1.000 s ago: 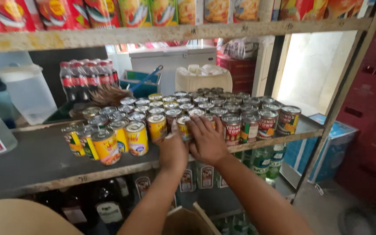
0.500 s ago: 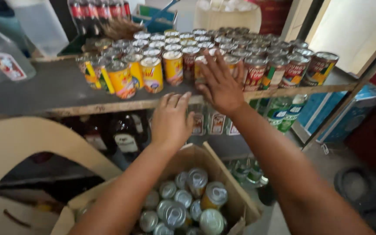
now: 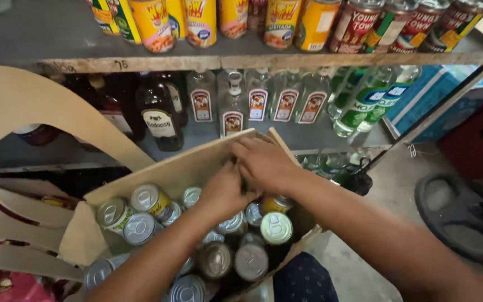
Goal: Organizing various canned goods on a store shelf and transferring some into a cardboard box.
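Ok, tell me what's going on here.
A person has both hands inside a cardboard box full of tin cans. The left hand and right hand meet over the cans at the box's far side; what they grip is hidden. Above, a shelf holds more cans, with bottles underneath.

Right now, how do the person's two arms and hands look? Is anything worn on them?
Both forearms are bare as far as the picture shows: no sleeves, gloves or watch visible. The left hand and the right hand show no rings that I can see, though the fingers are partly hidden.
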